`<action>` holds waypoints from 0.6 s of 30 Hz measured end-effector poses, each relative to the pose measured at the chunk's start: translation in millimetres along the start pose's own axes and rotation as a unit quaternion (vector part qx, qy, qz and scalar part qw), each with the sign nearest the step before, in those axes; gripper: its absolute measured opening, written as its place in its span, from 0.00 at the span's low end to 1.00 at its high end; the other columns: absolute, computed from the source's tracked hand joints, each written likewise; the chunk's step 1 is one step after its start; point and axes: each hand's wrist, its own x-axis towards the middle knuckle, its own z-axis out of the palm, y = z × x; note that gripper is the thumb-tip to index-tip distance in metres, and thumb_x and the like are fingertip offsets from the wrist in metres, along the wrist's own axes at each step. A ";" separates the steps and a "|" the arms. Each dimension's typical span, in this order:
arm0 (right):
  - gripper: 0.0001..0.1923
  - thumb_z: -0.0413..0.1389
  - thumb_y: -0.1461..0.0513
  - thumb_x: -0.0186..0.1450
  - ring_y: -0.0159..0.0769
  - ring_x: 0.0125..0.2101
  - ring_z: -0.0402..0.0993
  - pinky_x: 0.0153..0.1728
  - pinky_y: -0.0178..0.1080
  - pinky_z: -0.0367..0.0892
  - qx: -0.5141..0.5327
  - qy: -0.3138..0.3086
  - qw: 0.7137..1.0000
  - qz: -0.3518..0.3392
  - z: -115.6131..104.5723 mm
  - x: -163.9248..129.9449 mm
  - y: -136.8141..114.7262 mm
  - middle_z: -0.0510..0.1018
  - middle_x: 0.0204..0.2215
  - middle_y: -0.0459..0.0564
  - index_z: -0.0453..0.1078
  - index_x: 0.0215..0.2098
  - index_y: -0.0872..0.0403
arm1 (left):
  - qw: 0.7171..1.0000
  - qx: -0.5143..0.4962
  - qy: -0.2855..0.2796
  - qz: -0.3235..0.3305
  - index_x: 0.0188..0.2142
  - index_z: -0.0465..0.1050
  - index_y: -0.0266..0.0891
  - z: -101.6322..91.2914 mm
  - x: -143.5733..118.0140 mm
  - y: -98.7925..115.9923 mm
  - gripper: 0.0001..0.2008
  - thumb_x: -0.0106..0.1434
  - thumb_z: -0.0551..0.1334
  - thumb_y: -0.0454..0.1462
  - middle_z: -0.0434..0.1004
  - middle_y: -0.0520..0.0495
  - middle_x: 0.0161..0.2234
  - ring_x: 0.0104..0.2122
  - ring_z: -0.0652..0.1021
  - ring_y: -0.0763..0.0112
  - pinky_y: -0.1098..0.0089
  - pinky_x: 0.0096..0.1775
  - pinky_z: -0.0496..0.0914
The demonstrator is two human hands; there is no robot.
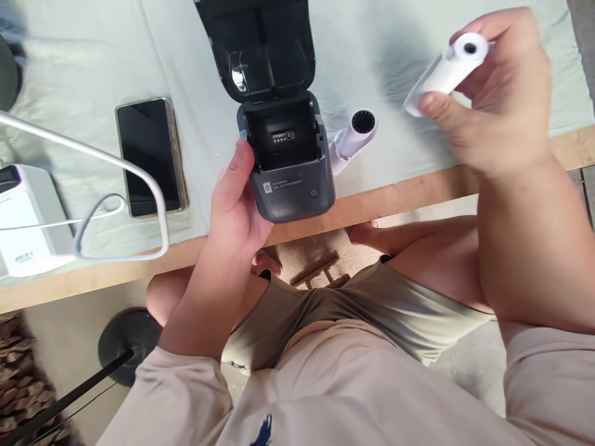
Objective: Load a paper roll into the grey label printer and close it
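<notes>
A dark grey label printer [292,196] rests in my left hand [239,198], which grips it from its left side with the thumb on the rim. Its black lid [269,49] is tipped fully back, and the paper bay inside shows no roll. To the right, above the table, my right hand [502,99] is closed round a white paper roll [449,74], with a loose paper end hanging at its lower left. Another white roll [351,139] with a wide, dark, ridged core lies just right of the printer, partly hidden behind it.
A smartphone [149,158] with a dark screen lies on the pale table cover [195,56] at left. Beside it stand a white box-shaped device [35,229] and a looping white cable [160,210]. The wooden table edge [400,192] runs before my lap. A round black base [125,341] is below.
</notes>
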 end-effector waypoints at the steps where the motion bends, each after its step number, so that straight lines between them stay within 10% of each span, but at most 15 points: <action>1: 0.31 0.81 0.53 0.49 0.38 0.38 0.69 0.43 0.44 0.68 -0.065 -0.019 0.997 0.023 -1.9 0.2 3.9 0.77 0.40 0.47 0.71 0.44 0.44 | 1.000 0.001 0.001 -0.003 0.46 0.86 0.48 0.1 0.0 0.2 0.17 0.81 0.57 0.46 0.89 0.48 0.52 0.67 0.79 0.52 0.52 0.69 0.76; 6: 0.40 0.64 0.64 0.53 0.51 0.57 0.78 0.50 0.49 0.70 -0.242 -0.013 0.970 -0.028 -2.2 -9.3 -29.7 0.78 0.63 0.56 0.72 0.65 0.50 | 1.000 0.003 -0.010 0.001 0.45 0.87 0.47 0.9 0.8 1.3 0.18 0.81 0.57 0.45 0.89 0.48 0.50 0.61 0.84 0.52 0.52 0.67 0.79; 8: 0.38 0.60 0.60 0.55 0.50 0.49 0.80 0.43 0.49 0.70 -0.221 0.022 0.970 -0.101 3.7 -17.0 -57.6 0.80 0.59 0.56 0.74 0.65 0.52 | 1.000 0.003 -0.015 -0.001 0.46 0.87 0.47 1.6 0.9 1.6 0.19 0.82 0.55 0.45 0.89 0.48 0.51 0.62 0.83 0.52 0.51 0.67 0.78; 13: 0.42 0.69 0.57 0.58 0.45 0.45 0.78 0.49 0.53 0.78 -0.219 -0.235 0.947 0.006 39.6 -26.3 -80.2 0.70 0.59 0.52 0.67 0.70 0.38 | 1.000 0.006 0.012 -0.015 0.43 0.86 0.47 5.7 -2.4 3.2 0.14 0.78 0.63 0.47 0.90 0.48 0.51 0.69 0.77 0.49 0.55 0.69 0.76; 18: 0.31 0.73 0.61 0.58 0.48 0.46 0.72 0.59 0.56 0.75 -0.117 -0.186 0.975 0.040 69.5 -21.9 -56.9 0.71 0.49 0.50 0.75 0.57 0.34 | 1.000 0.007 0.000 -0.029 0.46 0.87 0.48 5.7 -7.5 3.5 0.15 0.76 0.65 0.52 0.89 0.48 0.54 0.74 0.71 0.46 0.56 0.69 0.75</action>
